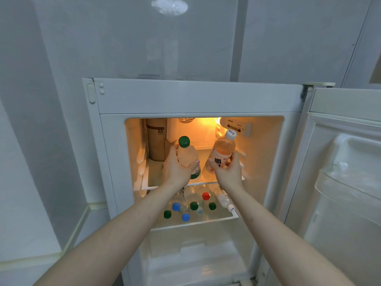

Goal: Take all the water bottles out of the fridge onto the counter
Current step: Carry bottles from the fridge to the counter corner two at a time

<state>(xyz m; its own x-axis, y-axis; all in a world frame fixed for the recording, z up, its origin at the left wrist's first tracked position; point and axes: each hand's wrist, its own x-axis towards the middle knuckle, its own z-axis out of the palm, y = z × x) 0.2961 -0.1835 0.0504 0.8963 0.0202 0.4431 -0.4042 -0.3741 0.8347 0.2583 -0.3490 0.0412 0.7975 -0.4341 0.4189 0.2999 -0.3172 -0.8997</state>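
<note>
While both forearms reach up into the open fridge point(115, 153), each hand is wrapped round a bottle at mid-body. Nearest, the left hand point(177, 170) curls round the green-capped bottle point(186, 155), thumb on the right of the label and fingers behind; the bottle stands nearly upright, its cap above the grip and its base just over the upper shelf point(152, 182). Level with it, the right hand point(226, 170) grips the white-capped bottle point(223, 149) low on its label, so most of the bottle sits above the fingers, tilted with its cap leaning right. Both look full, so I judge them moderately heavy; thin plastic will give under a squeeze, and cold walls may be slick with condensation. The waist, where the hands sit now, seems the soundest hold; the tilted bottle, gripped low, is likelier to pivot.

Below and farther in, the lower shelf point(206, 220) carries a cluster of bottles point(193, 205) with green, blue, red and white caps, several lying down. At the back of the upper shelf stands a brown zipped pouch point(155, 139). No counter is in view.
</note>
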